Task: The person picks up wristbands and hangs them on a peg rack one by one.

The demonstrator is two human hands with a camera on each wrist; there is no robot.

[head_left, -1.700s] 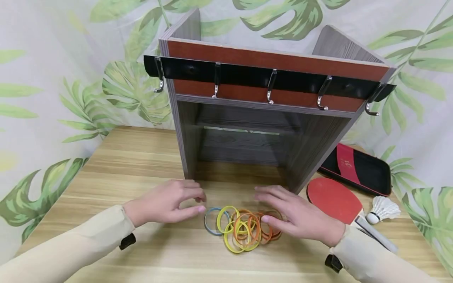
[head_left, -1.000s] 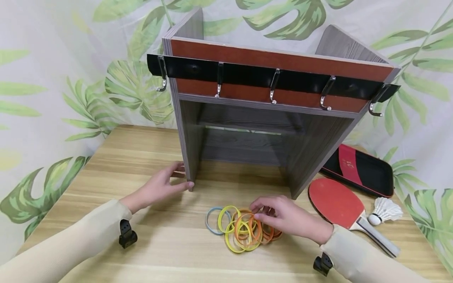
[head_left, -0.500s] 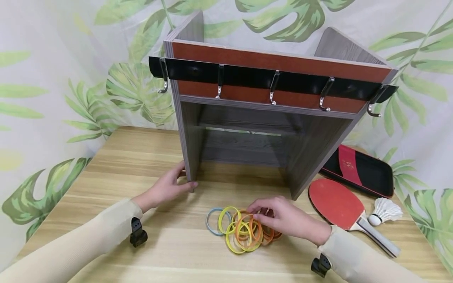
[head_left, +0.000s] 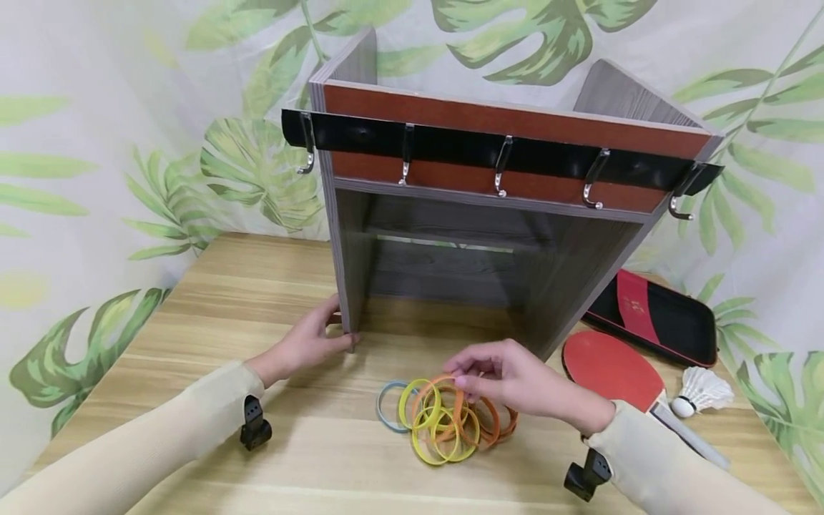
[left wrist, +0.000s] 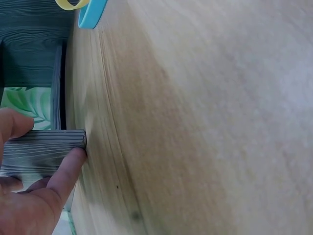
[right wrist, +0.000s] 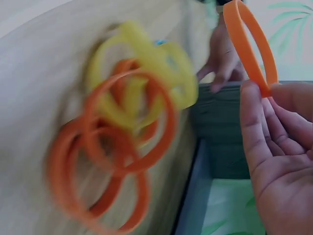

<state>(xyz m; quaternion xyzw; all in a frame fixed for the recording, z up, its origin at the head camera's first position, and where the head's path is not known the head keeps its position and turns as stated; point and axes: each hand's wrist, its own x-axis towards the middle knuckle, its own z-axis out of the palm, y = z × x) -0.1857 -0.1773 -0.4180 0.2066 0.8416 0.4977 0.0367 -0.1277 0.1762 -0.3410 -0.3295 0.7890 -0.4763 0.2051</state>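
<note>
My left hand [head_left: 302, 347] grips the lower front edge of the left side panel [head_left: 346, 265] of a grey wood-grain stand. In the left wrist view, the thumb and fingers lie on opposite faces of that panel. My right hand [head_left: 511, 375] pinches an orange wristband [right wrist: 244, 49] between thumb and fingertips, raised off the pile. Below it, yellow wristbands [right wrist: 132, 41] and other orange wristbands [right wrist: 168, 110] lie overlapping on the table, blurred in the right wrist view. A blue wristband [left wrist: 90, 15] lies at the pile's left end.
Across the stand's red-brown front board [head_left: 515, 125] runs a black hook rail [head_left: 450, 146] with several metal hooks sticking out. On the right lie a red table tennis paddle [head_left: 608, 365], a black-and-red case [head_left: 682, 315] and a white shuttlecock [head_left: 704, 390].
The left hand went from beside the bands to the left panel and took hold of it. The right hand reached into the pile and lifted one orange wristband.
</note>
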